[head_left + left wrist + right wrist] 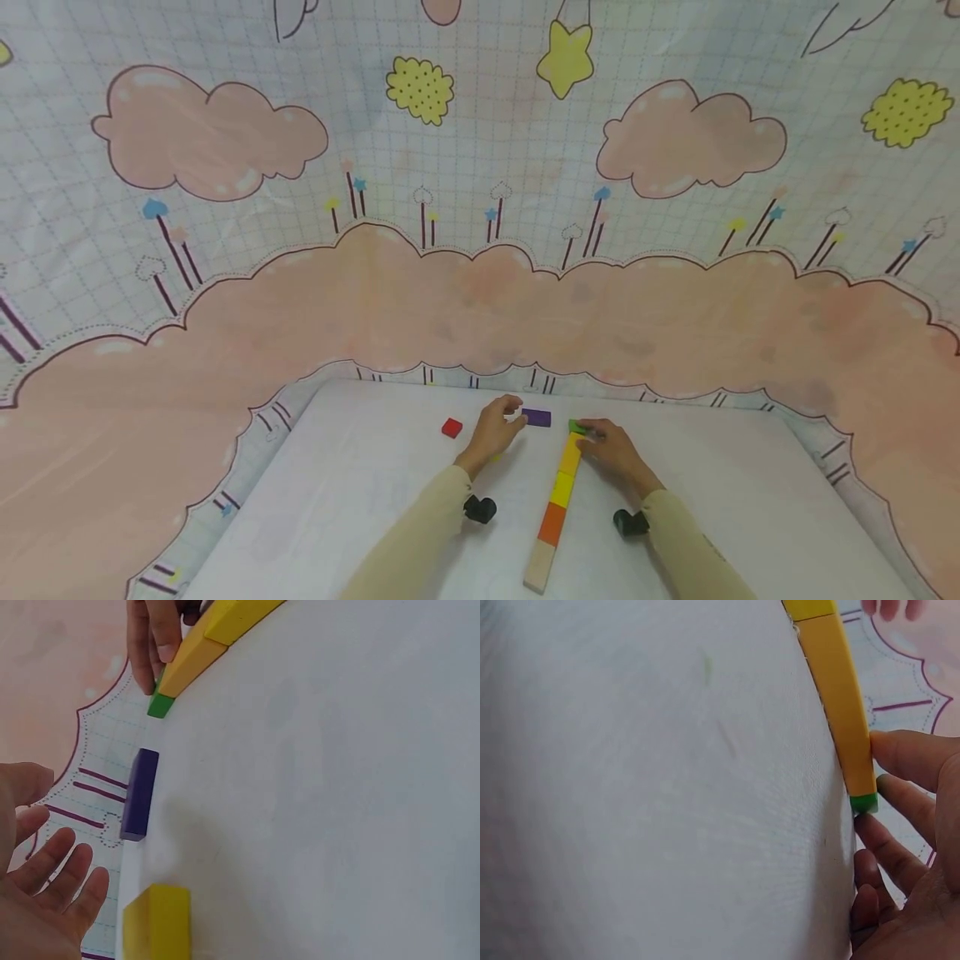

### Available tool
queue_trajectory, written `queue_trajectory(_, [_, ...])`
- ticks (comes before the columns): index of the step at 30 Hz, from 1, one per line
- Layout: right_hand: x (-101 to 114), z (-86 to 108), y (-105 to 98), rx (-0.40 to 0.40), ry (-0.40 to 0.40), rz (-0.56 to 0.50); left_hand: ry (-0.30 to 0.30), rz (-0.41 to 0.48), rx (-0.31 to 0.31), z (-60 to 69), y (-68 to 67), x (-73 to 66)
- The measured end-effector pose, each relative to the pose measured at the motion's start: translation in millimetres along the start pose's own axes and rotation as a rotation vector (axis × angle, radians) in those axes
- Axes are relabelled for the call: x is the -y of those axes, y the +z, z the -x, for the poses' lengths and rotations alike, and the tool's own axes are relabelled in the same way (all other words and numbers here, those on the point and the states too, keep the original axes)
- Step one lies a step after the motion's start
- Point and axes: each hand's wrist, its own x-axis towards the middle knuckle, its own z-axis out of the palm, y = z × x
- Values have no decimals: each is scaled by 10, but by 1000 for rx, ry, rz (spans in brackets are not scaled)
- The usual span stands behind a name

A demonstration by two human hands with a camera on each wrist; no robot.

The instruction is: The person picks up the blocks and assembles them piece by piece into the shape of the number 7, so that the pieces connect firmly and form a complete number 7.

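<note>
A row of wooden blocks runs away from the person: a plain block, an orange block, a yellow block, an amber block and a green block at the far end. My right hand has its fingers around the green block, with the thumb against the amber block's side. Left of them, my left hand is held with fingers spread and nothing between them, beside a purple block. Beneath that hand lies another yellow block, mostly hidden in the head view.
A small red block lies left of the left hand. All the blocks stand on a white table. A patterned cloth with clouds hangs behind its far edge. Dark wrist devices are worn below both hands.
</note>
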Motion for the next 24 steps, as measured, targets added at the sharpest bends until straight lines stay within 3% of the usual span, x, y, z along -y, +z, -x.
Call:
queue_trajectory(12, [-39, -19, 9, -11, -23, -7, -76, 7, -29, -119, 152, 89])
queue_trajectory(24, [-58, -4, 10, -17, -42, 7, -144, -53, -45, -198, 252, 108])
